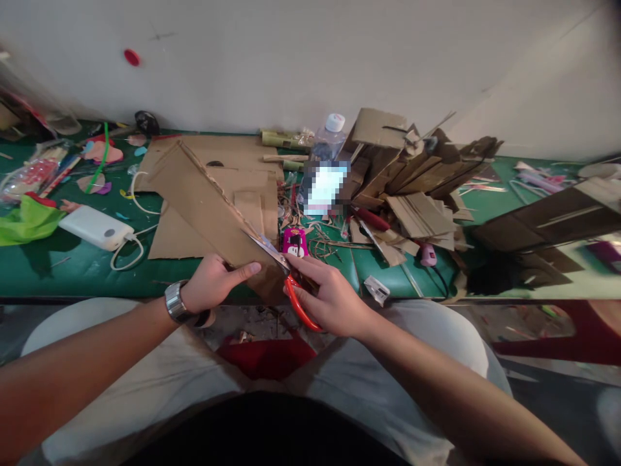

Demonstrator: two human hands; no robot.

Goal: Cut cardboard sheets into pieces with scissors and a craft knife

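My left hand point(216, 283) grips the near edge of a long piece of brown cardboard point(204, 207), thumb on top. The piece slants away to the upper left, over more cardboard on the table. In my right hand point(330, 294) is a pair of scissors point(297, 301) with red handles. Their blades lie at the right edge of the cardboard piece, partly against it. Whether the blades are apart is hard to make out. Flat cardboard sheets point(262, 152) lie beneath and behind the held piece.
A clear bottle point(330, 139) with a white cap and a lit phone screen point(324, 186) stand behind my right hand. Cardboard pieces point(417, 217) and a folded cardboard structure point(381, 126) crowd the right. A pink box point(294, 241) lies near the scissors. A white power bank point(94, 226) with a cable sits left.
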